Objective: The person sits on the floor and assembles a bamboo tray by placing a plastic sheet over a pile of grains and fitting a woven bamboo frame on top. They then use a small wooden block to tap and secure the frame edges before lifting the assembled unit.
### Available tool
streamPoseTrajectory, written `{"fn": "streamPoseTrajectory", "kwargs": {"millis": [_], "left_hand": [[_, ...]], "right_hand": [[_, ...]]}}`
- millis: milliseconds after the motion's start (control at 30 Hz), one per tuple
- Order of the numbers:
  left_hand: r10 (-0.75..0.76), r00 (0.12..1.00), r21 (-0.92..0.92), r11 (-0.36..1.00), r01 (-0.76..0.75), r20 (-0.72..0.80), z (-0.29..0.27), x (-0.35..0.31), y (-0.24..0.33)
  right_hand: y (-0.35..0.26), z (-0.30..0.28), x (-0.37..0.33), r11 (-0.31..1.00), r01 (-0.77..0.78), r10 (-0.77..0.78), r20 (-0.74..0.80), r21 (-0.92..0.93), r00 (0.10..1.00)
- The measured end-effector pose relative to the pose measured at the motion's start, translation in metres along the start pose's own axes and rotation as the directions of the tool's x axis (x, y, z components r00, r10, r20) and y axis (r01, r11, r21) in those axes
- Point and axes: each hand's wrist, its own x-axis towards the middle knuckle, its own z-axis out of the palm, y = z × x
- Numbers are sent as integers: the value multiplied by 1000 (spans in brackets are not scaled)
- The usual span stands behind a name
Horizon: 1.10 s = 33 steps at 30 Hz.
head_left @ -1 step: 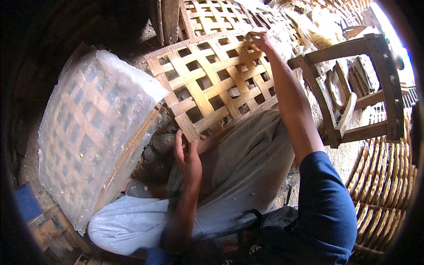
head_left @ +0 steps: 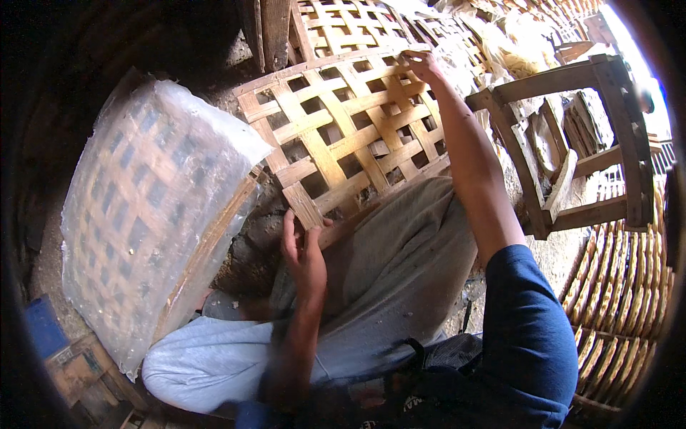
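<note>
A woven bamboo lattice panel (head_left: 321, 159) leans tilted in front of me, its lower edge by my grey-trousered leg. My left hand (head_left: 307, 264) grips its near left corner, thumb and fingers on either side of the wooden edge strip. With the arm stretched out, my right hand (head_left: 423, 66) is closed on the panel's far edge at the upper right. Its fingertips are partly hidden there. To the left stands another lattice panel (head_left: 153, 193) covered in cloudy clear plastic, with a wooden strip along one edge.
A small open wooden frame (head_left: 620, 129) stands at the right. Behind it lie crumpled plastic (head_left: 525, 50) and boards. Slatted racks with rows of pale strips (head_left: 611, 279) fill the far right. Another lattice (head_left: 346, 28) and a wooden post (head_left: 275, 36) are at the back. Something blue (head_left: 44, 325) sits lower left.
</note>
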Motion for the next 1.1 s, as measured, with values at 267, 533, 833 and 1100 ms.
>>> {"fn": "streamPoseTrajectory", "kwargs": {"millis": [267, 533, 833, 1100], "left_hand": [[19, 999, 18, 1000, -20, 38, 10, 5, 1], [4, 1000, 21, 1000, -5, 4, 2, 7, -4], [16, 998, -9, 1000, -16, 53, 9, 9, -4], [-16, 998, -13, 1000, 17, 57, 9, 6, 1]], "right_hand": [[47, -14, 27, 818, 429, -498, -99, -384, 861], [-11, -20, 11, 994, -112, 110, -70, -20, 991], [39, -40, 10, 901, -403, 365, -224, -158, 904], [56, -13, 30, 902, -203, 199, -51, -380, 979]]}}
